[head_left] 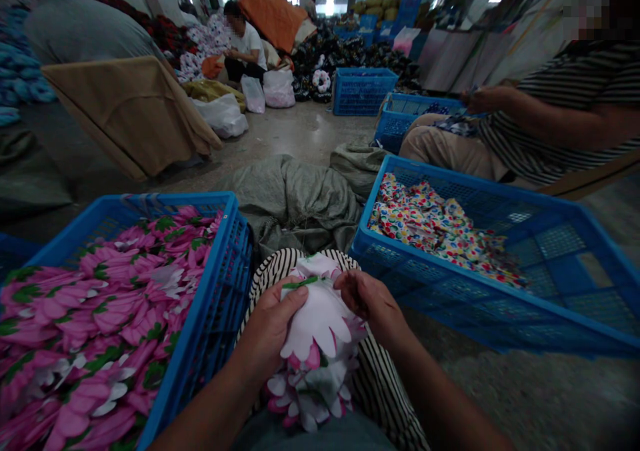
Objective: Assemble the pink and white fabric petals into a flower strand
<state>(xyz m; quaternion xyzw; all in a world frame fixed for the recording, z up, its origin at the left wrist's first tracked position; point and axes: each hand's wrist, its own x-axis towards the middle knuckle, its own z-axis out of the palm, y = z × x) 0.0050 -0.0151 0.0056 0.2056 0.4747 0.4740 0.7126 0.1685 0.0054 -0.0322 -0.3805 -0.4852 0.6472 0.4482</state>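
My left hand [276,318] pinches a white petal-shaped fabric piece [316,321] near its green edge, thumb on top. At the upper right edge of that piece is my right hand [373,301], its fingers curled together; whether anything small lies between them I cannot make out. More white and pink petal pieces [313,398] rest on my lap below, over black-and-white striped cloth [387,378]. To my left, a blue crate [213,271] is filled with pink petal pieces [130,291] with green tops.
On the right stands a blue crate [480,291] holding colourful printed fabric pieces [440,228]. Grey-green sacks [295,198] lie ahead between the crates. A person in a striped shirt [565,104] sits at right; another person [247,44] sits farther back. A cloth-covered chair [125,114] stands at left.
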